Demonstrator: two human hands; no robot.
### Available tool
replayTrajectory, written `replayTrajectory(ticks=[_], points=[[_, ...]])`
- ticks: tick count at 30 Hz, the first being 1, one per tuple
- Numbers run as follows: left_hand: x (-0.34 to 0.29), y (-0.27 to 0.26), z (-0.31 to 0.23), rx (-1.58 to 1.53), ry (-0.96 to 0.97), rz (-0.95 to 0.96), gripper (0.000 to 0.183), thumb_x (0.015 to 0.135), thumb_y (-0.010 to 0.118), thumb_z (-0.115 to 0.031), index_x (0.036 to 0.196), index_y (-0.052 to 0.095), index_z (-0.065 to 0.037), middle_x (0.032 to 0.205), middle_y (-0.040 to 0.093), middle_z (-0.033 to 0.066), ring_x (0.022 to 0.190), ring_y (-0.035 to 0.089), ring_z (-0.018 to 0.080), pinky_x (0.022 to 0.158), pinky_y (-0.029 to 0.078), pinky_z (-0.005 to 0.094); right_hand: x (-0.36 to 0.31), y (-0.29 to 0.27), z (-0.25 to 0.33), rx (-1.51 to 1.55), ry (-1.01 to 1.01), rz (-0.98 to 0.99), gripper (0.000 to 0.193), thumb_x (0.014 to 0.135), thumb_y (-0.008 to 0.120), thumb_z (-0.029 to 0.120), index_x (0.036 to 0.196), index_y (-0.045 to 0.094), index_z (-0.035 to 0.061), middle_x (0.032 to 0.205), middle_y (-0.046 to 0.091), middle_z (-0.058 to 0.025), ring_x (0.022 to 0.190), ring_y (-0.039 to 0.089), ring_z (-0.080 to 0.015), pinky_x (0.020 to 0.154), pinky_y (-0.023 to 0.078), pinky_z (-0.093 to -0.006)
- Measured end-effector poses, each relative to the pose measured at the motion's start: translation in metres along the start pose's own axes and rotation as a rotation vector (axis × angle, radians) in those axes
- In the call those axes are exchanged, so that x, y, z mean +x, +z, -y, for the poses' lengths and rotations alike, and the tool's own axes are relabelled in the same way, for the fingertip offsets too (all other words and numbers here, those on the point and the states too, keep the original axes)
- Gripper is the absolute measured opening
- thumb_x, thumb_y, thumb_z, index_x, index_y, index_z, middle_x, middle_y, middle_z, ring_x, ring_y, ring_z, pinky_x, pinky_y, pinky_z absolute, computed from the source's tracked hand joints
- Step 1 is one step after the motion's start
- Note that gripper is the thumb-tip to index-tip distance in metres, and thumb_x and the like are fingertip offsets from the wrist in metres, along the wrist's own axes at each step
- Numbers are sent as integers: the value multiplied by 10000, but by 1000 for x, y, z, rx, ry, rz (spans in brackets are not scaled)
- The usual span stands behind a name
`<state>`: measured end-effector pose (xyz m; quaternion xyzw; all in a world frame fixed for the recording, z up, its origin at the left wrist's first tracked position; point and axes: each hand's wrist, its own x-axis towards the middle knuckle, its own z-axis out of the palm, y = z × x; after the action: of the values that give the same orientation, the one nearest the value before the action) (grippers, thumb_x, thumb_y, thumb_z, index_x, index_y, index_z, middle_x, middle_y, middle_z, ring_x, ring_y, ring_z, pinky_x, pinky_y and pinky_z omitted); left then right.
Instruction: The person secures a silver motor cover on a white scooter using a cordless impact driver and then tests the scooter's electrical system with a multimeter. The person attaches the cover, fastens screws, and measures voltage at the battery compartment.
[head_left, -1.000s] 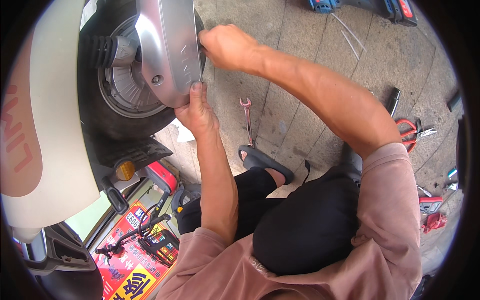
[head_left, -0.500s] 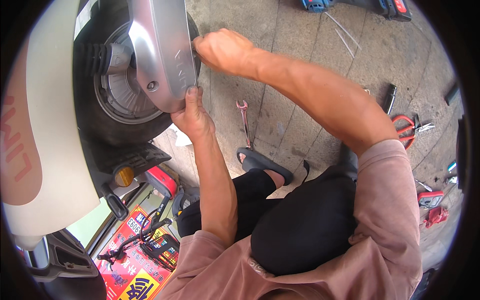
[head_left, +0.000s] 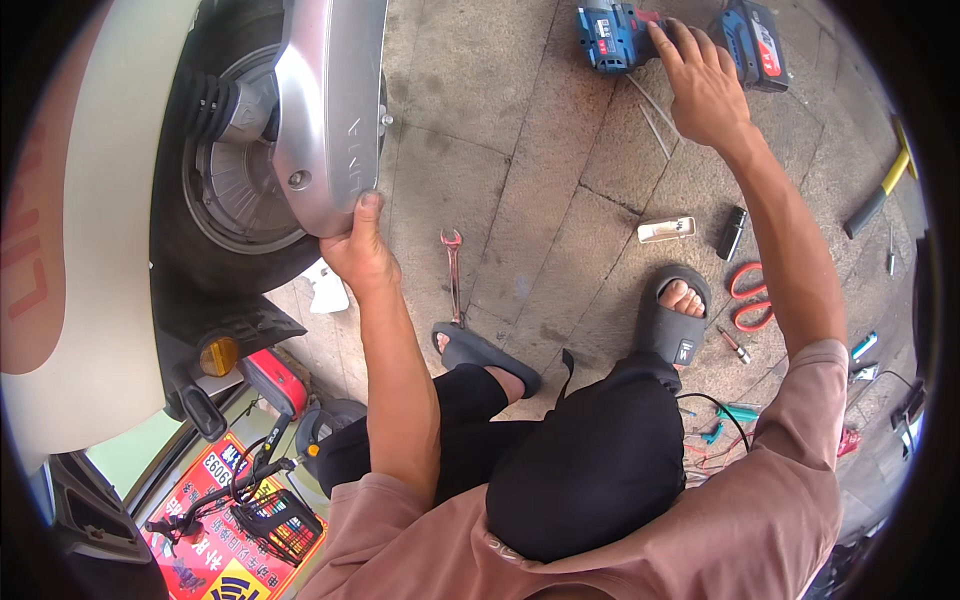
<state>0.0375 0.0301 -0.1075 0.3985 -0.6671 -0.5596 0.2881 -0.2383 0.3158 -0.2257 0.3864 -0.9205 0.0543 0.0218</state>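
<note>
My left hand [head_left: 362,248] grips the lower end of a silver metal swingarm cover [head_left: 335,130], thumb on its face and fingers hidden behind it. The cover lies over the hub of a black-tyred scooter wheel [head_left: 235,190]. A small bolt [head_left: 386,119] sticks out from the cover's right edge. At the upper right, my right hand [head_left: 708,95] is on the handle of a blue cordless impact wrench [head_left: 612,38] lying on the floor. Its fingers curl over the handle, and the thumb is hidden.
The scooter's cream body [head_left: 110,230] fills the left side. On the paving are an open-end wrench [head_left: 454,275], a small white tray [head_left: 666,230], a black socket [head_left: 733,233], red-handled scissors [head_left: 752,298] and a yellow-and-black handle [head_left: 880,195]. My sandalled feet stand among them.
My right hand has left the cover's right edge and moved right onto the impact wrench. A bolt now shows at that edge. My left hand still holds the cover's lower end.
</note>
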Motion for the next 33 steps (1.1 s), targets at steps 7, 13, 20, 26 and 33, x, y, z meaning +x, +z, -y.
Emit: replayTrajectory(ticks=[7,13,20,26,33], points=[[-1,9,-6,-82,8,-67,296,774,723,40,1059,643,20,998,668,78,865,630,138,792,509,268,31,1,-9,94,-31,42,743,735,594,23,1435,372,137,1036,584,-143,992,562,-319,871,441,-418],[1,3,-3,-1,28,-1,325,820,709,-24,1123,591,-38,1059,626,60,939,616,171,852,521,370,-9,-66,37,621,10,171,664,739,691,145,1360,458,126,989,605,-200,925,633,-372,787,534,-436],[1,0,-1,-5,4,-6,313,816,712,-27,1108,601,-36,1053,630,69,929,621,175,851,525,369,-29,-72,107,1571,114,334,190,813,626,60,985,597,-17,816,622,-79,725,606,-176,651,508,-330],[1,6,-5,-69,2,-45,314,767,738,25,1067,646,18,1011,668,75,874,631,139,810,504,264,-20,-62,133,1919,187,342,203,810,657,54,1012,645,30,863,634,6,745,569,-90,675,500,-278],[1,4,-4,-75,-4,-47,317,762,742,26,1064,650,18,1018,669,75,888,628,140,827,500,269,-12,-39,138,1968,224,465,208,827,639,24,1035,626,29,864,608,-27,706,578,-112,655,494,-274]])
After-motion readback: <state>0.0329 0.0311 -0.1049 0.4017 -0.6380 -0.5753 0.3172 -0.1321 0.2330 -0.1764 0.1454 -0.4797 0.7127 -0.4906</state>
